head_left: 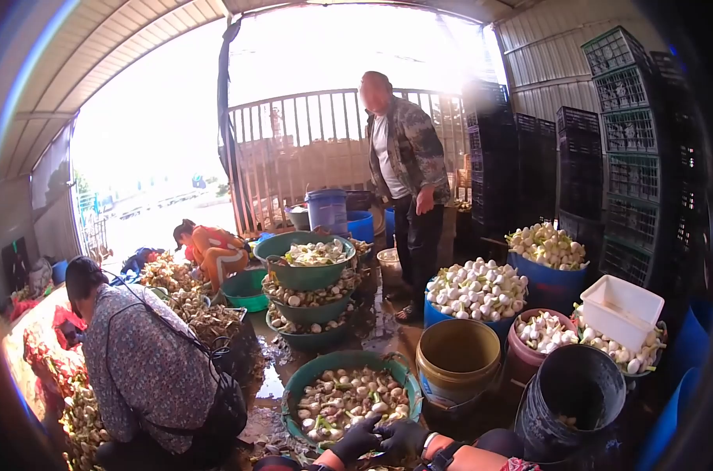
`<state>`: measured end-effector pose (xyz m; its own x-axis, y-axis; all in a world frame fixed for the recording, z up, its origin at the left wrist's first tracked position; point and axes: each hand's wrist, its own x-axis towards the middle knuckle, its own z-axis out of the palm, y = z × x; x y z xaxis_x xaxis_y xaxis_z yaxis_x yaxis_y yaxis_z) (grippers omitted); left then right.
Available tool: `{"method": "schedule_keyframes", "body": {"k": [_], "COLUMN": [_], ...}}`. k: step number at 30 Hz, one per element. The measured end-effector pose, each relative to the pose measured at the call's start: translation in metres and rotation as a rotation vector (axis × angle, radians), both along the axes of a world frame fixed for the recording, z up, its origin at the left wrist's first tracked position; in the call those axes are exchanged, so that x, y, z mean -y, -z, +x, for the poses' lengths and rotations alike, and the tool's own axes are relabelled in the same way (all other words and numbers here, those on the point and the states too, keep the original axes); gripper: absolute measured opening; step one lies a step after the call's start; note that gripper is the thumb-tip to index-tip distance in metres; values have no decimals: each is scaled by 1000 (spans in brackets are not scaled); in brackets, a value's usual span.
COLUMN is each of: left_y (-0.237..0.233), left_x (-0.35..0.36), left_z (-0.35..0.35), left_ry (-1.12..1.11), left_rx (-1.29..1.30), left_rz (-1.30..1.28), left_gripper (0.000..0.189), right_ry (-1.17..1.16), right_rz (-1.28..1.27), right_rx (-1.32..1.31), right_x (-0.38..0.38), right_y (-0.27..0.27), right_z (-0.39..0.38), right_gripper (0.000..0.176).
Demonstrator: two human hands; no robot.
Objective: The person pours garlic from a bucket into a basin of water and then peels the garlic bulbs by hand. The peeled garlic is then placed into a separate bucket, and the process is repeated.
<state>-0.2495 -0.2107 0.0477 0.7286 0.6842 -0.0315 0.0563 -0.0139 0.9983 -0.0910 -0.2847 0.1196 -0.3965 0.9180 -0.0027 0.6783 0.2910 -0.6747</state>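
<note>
Both my hands wear dark gloves and meet low in the view, at the near rim of a wide green basin (292,392). The basin holds many garlic bulbs (356,396), some with short green stems. My left hand (355,439) has its fingers curled in toward the right one. My right hand (403,438), with a pale band at its wrist, is closed too, its fingertips close to the left. What lies between the fingers, if anything, is too small and dark to make out.
A yellowish bucket (459,353) and a dark bucket (576,396) stand at right. Behind them, blue tubs of garlic (476,290) and a white bin (621,310). Stacked green basins (305,275) stand ahead. One person (148,353) sits left, another (215,250) crouches beyond, a third (403,157) stands.
</note>
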Motion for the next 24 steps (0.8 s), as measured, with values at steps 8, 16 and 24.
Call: {"method": "schedule_keyframes", "body": {"k": [8, 16, 24], "left_y": [16, -11, 1], "left_x": [4, 12, 6], "left_z": [2, 0, 3], "left_ry": [11, -3, 7], "left_rx": [-28, -72, 1], "left_rz": [26, -96, -216], "left_gripper": [72, 68, 66], "right_ry": [-47, -30, 70], "right_rz": [167, 128, 182], "right_rx": [3, -141, -168], "right_x": [9, -6, 6], "right_y": [0, 48, 41], "right_z": [-2, 10, 5], "right_gripper": [41, 41, 38]}}
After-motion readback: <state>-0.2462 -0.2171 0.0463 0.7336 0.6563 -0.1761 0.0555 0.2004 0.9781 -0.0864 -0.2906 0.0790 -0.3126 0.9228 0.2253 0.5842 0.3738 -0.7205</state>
